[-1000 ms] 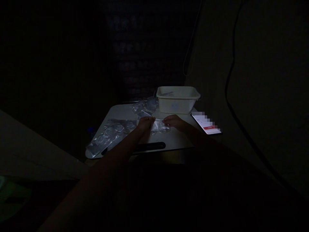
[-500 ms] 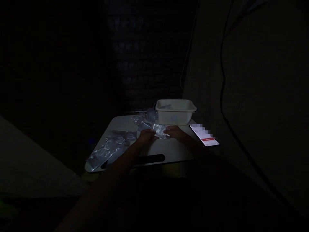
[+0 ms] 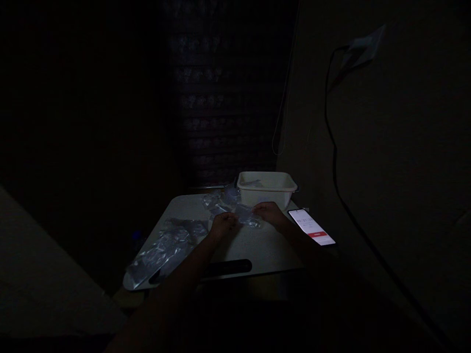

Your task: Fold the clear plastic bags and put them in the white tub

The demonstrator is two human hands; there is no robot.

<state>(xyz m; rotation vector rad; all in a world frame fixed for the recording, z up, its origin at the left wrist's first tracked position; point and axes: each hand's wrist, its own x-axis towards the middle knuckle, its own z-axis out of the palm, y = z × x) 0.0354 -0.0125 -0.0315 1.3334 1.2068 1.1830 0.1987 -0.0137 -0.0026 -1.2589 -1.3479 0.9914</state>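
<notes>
Between my hands a small clear plastic bag (image 3: 247,215) is held up just above the table. My left hand (image 3: 223,223) pinches its left edge, and my right hand (image 3: 269,213) grips the upper right side. Several crumpled clear plastic bags (image 3: 167,247) lie in a heap on the left of the table. More clear plastic (image 3: 212,199) sits behind my left hand, beside the tub. The pale plastic tub (image 3: 265,196) stands right behind my hands, with some clear plastic (image 3: 252,183) inside it.
A phone with a lit screen (image 3: 312,228) lies at the right edge of the small white table (image 3: 235,247). A dark cable (image 3: 335,166) hangs down the right wall from an outlet (image 3: 362,49). The room is very dark.
The view has tilted up, so the table sits lower in the picture. Both hands keep hold of the bag, which has shifted from a bright, flat look to a duller, more see-through one.
</notes>
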